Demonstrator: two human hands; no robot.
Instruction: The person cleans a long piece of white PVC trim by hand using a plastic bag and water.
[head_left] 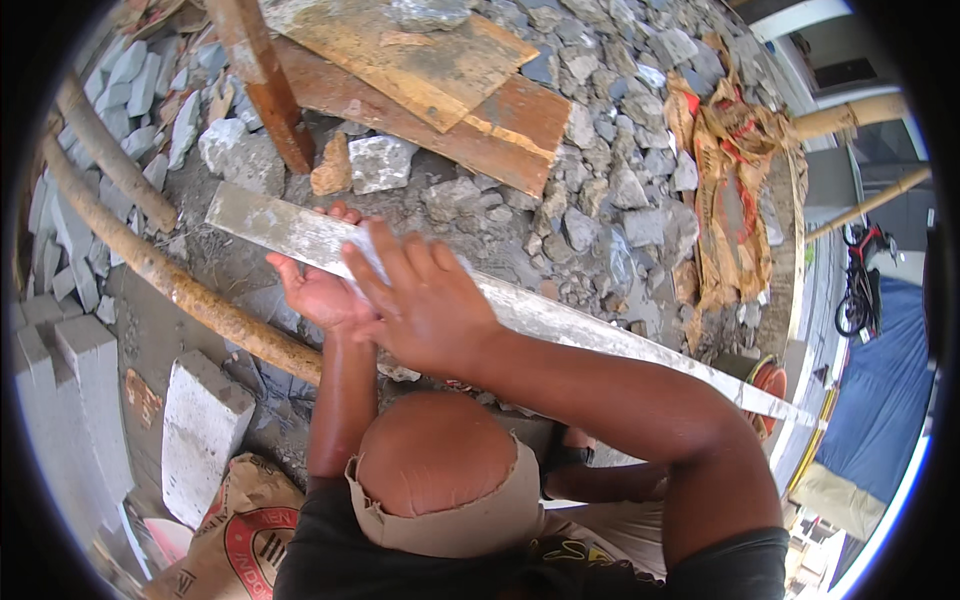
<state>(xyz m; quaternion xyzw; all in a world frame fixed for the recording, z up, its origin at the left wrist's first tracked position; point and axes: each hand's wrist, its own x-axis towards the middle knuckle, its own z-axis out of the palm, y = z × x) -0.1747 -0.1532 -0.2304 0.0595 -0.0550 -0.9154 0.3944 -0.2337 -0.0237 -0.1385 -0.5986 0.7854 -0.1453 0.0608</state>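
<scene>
A long, straight, flat bar, grey-white and smeared with what looks like cement, runs from the upper left to the far right. My left hand is under it near its left end, palm up, with fingertips curled over the far edge. On top, my right hand lies across the bar, its fingers over a pale, soft-looking piece pressed to the surface. That piece is mostly covered and blurred. My bent knee, rimmed by a beige trouser hem, rises below the hands.
Broken stones cover the ground ahead, with wooden boards and a wooden post. A bamboo pole crosses at left above pale blocks. Torn paper sacks lie right; a printed sack lies near left.
</scene>
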